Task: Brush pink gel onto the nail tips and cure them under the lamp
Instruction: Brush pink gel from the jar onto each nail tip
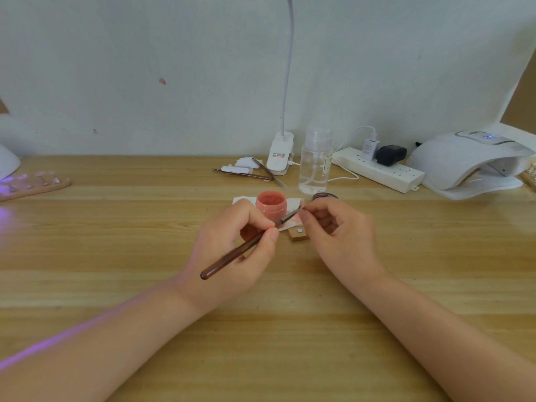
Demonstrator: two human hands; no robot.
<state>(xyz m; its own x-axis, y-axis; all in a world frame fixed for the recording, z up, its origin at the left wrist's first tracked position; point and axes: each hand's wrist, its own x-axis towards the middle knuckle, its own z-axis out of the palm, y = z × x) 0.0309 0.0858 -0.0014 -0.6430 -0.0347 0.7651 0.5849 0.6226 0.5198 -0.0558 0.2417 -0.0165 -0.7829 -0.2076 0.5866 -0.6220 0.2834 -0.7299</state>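
Brown brush (237, 252) held like a pencil in the left hand (232, 250), thumb and fingers pinched round it near the metal end. Bristle end pointing up and right, touching a small nail tip (301, 203) pinched in the fingertips of the right hand (336, 227). Too small to tell how much pink sits on that tip. Both hands up off the counter (116, 242), close together.

Just behind the left hand, an open pot of pink gel (271, 205) on a white wipe (290, 224). Near the right thumb, a little wooden block (298, 235) on the counter. Behind the right hand, the dark lid (324, 196) of the pot. Further back, a clear bottle (314, 166), more brushes (261, 172), a white power strip (380, 169).

Far right, a white curing lamp (467, 161). Far left, a wooden stick with more nail tips (34, 184) in purple light.

Could slip: tiny tip, held only by its edges, easy to drop or to flip into wet gel. Could smear pink on the fingertips if the brush runs past the edge. Could knock the open pot with the left knuckles, so close behind. Could smudge on the long way over to a lamp.
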